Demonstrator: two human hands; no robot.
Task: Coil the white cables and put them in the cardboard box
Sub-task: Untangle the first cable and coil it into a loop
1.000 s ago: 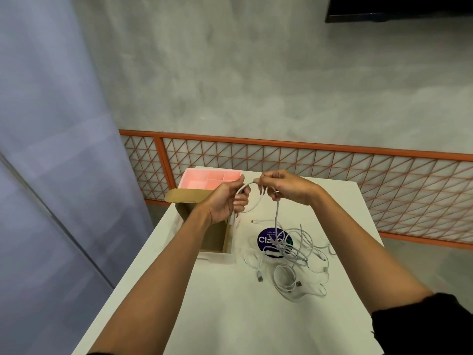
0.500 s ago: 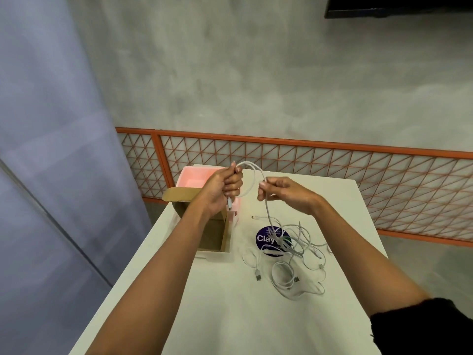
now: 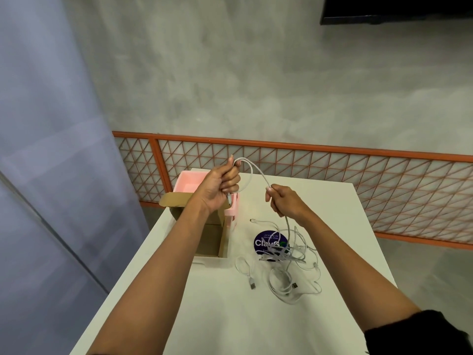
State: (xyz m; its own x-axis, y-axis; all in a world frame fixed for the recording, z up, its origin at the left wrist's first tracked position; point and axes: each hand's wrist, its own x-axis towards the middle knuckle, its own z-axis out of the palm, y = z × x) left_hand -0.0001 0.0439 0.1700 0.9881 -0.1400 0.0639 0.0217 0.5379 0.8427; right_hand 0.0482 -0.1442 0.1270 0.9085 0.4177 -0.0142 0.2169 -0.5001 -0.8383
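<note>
1. One end of a white cable clenched in the left hand, raised above the cardboard box; same cable pinched further along in the curled fingers of the right hand.
2. Between the two hands, an arch of cable in the air; below the right hand, trailing down into the tangle of cables on the table.
3. Probably light, soft and springy: bends easily, likely to uncurl if let go, so best pinned loop by loop in the left hand.
4. Smooth sheath, likely slippery; handy for sliding through the right fingers while feeding slack.
5. Best taken near a plug rather than mid-length; no hard tugging there, plugs probably being the weak spots.
6. In the way: the tangle itself, several cables crossed over one another and over a dark round sticker; likely to drag along under any pull.
7. Just outside the tangle, a small loop with a plug, lying nearer the box.
8. Box open, just left of the tangle, flap raised at the far side; pink tray behind it, touching or merely close, cannot tell. No cable seen inside, though partly hidden by the left forearm.
9. Beyond the table, an orange railing, well apart.
</note>
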